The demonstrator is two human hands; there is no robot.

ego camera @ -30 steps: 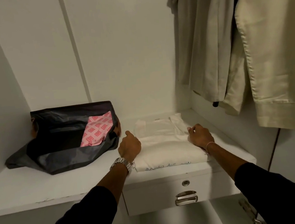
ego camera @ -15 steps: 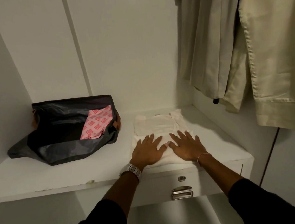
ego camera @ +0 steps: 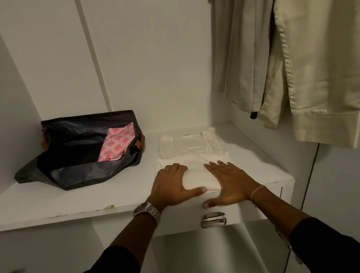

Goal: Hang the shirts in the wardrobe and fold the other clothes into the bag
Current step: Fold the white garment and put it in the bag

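Hands flat and open, gripping nothing: we are pressing left hand (ego camera: 172, 183) and right hand (ego camera: 228, 181) on the top (ego camera: 192, 152), on the shelf (ego camera: 71, 202) beside the bag (ego camera: 77, 162), smoothing creases before folding.

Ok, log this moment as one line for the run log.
stage: folding | left hand: flat on white top | right hand: flat on it | bag: open, pink cloth inside

Count: one dark bag (ego camera: 78, 154) on the shelf (ego camera: 50, 204), one pink patterned cloth (ego camera: 116, 145) inside it. One folded white garment (ego camera: 193, 154). Two hanging beige garments (ego camera: 312, 63). Two hands: left hand (ego camera: 172, 185), right hand (ego camera: 228, 182). One wristwatch (ego camera: 147, 211). One drawer handle (ego camera: 213, 219).
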